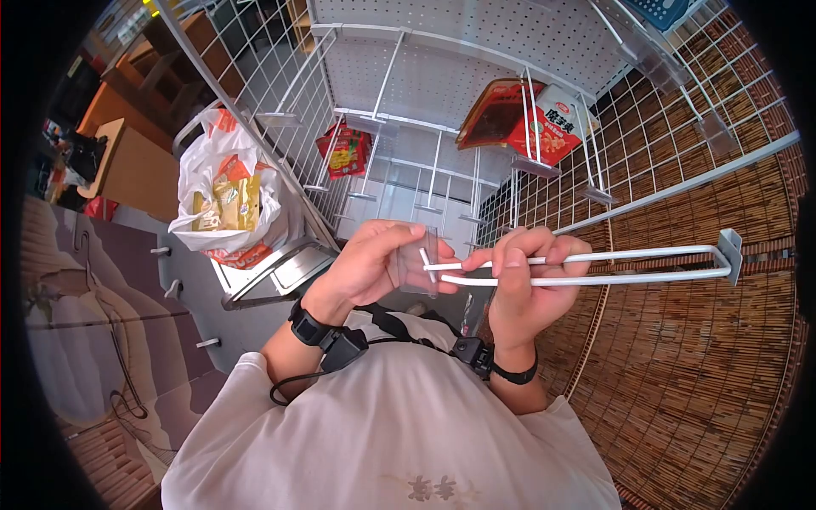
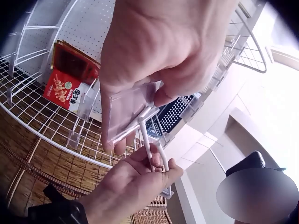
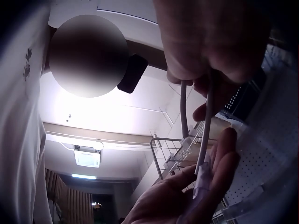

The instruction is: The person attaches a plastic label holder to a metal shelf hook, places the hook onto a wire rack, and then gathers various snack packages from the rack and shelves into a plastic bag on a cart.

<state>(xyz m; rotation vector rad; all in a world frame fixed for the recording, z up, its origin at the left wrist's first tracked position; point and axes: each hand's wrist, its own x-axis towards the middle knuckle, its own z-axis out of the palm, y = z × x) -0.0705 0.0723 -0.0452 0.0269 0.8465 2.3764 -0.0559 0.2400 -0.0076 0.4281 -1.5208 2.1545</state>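
Wire racking (image 1: 680, 183), bag (image 1: 286, 204) of perhaps snacks (image 1: 241, 204), left hand (image 1: 359, 265) pinching tag (image 1: 411, 279), right (image 1: 529, 297) gripping hook (image 1: 637, 253)

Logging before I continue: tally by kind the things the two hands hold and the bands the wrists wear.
Flat clear plastic holder: 1
White metal two-prong hook: 1
Black wristbands: 2
Total: 4

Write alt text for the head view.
The left hand pinches a clear plastic holder at the tips of a white two-pronged hook, which the right hand grips. Beyond, red packets hang on a rack; a white bag sits left.
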